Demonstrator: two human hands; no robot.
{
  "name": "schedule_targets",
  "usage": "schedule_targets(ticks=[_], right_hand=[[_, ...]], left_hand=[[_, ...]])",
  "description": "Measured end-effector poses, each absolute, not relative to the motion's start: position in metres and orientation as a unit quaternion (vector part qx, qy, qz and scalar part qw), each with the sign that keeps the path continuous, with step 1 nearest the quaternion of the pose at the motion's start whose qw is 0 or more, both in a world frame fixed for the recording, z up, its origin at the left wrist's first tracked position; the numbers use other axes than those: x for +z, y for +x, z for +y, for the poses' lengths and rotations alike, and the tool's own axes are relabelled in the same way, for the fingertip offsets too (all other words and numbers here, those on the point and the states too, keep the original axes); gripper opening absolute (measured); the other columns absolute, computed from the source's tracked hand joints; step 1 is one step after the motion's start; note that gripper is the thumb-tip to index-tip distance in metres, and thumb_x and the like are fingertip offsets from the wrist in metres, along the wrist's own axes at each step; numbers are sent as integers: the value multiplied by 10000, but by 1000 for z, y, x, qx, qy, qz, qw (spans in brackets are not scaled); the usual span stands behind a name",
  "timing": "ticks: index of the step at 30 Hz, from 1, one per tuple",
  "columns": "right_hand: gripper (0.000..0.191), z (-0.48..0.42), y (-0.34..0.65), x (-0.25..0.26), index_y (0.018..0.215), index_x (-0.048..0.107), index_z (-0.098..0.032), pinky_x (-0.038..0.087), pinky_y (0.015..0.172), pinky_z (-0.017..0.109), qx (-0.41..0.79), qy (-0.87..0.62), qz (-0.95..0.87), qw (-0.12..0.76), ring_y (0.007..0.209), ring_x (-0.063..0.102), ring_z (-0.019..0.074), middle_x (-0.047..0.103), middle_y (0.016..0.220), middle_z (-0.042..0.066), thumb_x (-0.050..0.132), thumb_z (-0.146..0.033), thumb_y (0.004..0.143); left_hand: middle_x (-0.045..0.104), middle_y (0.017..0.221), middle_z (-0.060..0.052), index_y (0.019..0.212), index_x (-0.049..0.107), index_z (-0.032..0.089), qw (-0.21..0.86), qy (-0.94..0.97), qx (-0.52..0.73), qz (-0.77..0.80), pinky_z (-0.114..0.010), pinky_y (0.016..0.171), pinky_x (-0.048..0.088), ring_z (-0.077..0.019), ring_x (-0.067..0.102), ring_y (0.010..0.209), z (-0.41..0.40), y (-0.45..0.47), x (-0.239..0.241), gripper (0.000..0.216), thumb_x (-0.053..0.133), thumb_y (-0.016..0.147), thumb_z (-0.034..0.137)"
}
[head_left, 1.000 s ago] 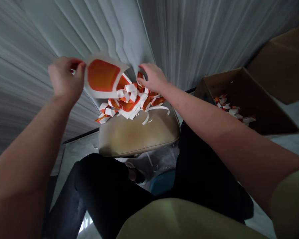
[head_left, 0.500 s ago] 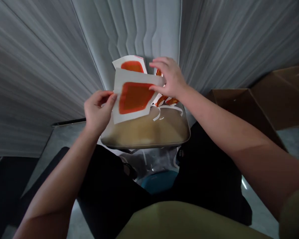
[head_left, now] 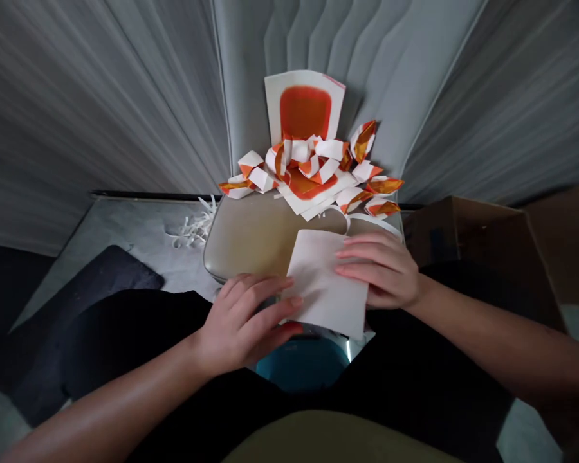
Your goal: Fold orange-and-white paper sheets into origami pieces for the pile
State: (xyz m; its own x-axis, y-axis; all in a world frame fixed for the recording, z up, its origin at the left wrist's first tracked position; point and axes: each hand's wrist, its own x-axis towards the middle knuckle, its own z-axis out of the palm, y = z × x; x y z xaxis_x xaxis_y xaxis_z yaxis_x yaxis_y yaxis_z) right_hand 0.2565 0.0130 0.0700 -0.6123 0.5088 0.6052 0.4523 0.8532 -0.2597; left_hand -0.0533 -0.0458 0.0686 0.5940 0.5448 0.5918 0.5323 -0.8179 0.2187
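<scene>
A white sheet of paper (head_left: 324,283), its blank side up, is held between my hands above the chair's front edge. It looks smaller than before, as if folded over. My left hand (head_left: 246,318) grips the left edge, thumb and fingers around it. On the right side my right hand (head_left: 386,270) has its fingers on top and its thumb hidden. Beyond them, several folded paper ingots (head_left: 328,170) in white, orange and gold lie on the chair. Behind these, a flat sheet with an orange-gold square (head_left: 306,109) leans on the backrest.
The padded chair (head_left: 251,235) has a tan seat and a grey backrest. White paper strips (head_left: 195,225) lie on the floor at left, and a curled strip (head_left: 374,224) on the seat. An open cardboard box (head_left: 492,238) stands at right. Something blue (head_left: 302,363) is below, between my legs.
The sheet has come down and nearer to me; its orange-gold face no longer shows, and its white back is up. Both hands moved with it. My view shifted, uncovering the ingots.
</scene>
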Motion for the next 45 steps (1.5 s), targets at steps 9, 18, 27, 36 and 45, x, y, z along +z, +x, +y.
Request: schedule_targets(ticks=[9,18,27,36,45], right_hand=[[685,12,254,89,1543,462,-505,659,748,537,-21,-270,-877,397,1009,752,315,807,1035,-13,607,-319,899],[471,11,257,72,1370,653,-436,623,790,486,-20,-258,-894,366,1068,713,283,787,1070,45,647,-251,937],[273,8,246,33,1042,762,-211,559,836,431,11,-245,-943,226,1035,675,270,775,1053,75,581,-105,867],[227,7,243,24,1005,761,-204,539,837,421,30,-247,-939,236,1035,668,265,759,1071,85,610,-105,867],[124,22,233,27,962,748,-205,519,841,361,94,-272,-919,269,896,683,199,774,948,48,627,-220,984]], left_hand=[[748,1235,-100,1357,610,249,-6,877,327,351,-455,862,599,-274,707,1136,-22,-77,69,491,575,910,47],[794,1164,-40,1294,685,287,-86,899,325,279,-457,886,625,-261,728,1125,-18,-84,72,375,560,966,154],[674,1398,-103,1368,597,212,-7,939,128,320,-466,999,553,-296,650,1244,-9,-66,44,464,593,916,106],[595,1504,-78,1367,607,244,32,939,19,342,-479,1138,469,-309,553,1389,-19,-55,34,453,683,921,251],[522,1579,-127,1346,631,207,88,925,23,368,-543,1158,466,-364,511,1437,-18,-58,32,506,728,925,470]])
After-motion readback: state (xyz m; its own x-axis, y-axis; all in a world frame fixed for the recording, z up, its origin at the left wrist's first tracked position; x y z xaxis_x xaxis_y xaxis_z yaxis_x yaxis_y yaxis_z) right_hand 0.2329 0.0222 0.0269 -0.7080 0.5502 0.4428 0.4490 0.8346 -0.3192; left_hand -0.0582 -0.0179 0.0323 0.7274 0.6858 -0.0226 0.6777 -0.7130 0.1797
